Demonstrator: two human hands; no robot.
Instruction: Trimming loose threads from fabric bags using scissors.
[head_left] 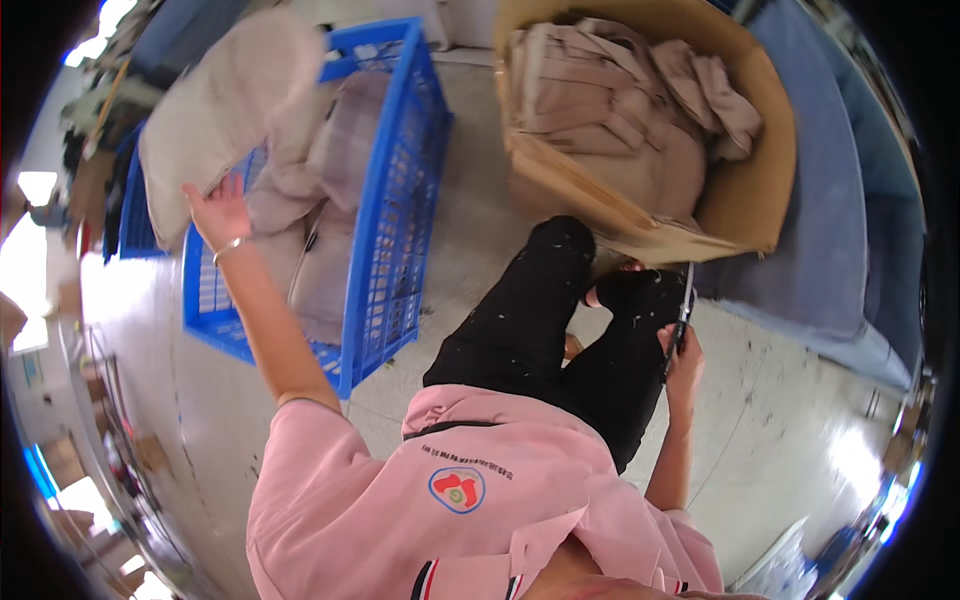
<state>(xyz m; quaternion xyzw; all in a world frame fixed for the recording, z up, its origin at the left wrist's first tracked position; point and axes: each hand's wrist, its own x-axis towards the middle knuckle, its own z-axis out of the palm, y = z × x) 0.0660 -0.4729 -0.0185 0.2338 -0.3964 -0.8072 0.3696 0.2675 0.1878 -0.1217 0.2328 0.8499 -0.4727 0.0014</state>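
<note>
"Pink shirt (390,500) nearest the camera, black trousers (510,320) beyond it. Where's the piece being handled?"

"Up at the left: a pale beige padded piece (215,110), blurred, over the far left part of the blue crate (392,230). The left hand (220,212) is at its lower edge, fingers spread; I can't tell whether the fingertips touch or pinch it."

"And the right hand (685,368)?"

"Low beside the right leg, fingers curled round a slim, dark-handled tool (682,328)."

"Which step is this?"

"Moving one soft piece at the crate, I'd judge; in or out, I can't say. More beige pieces (328,275) lie in the crate, and beige cloth (610,110) in the cardboard box (565,185)."

"What does the next move call for?"

"If it's going in, probably guiding it down flat inside the rim, tool kept away from the fabric."
</note>
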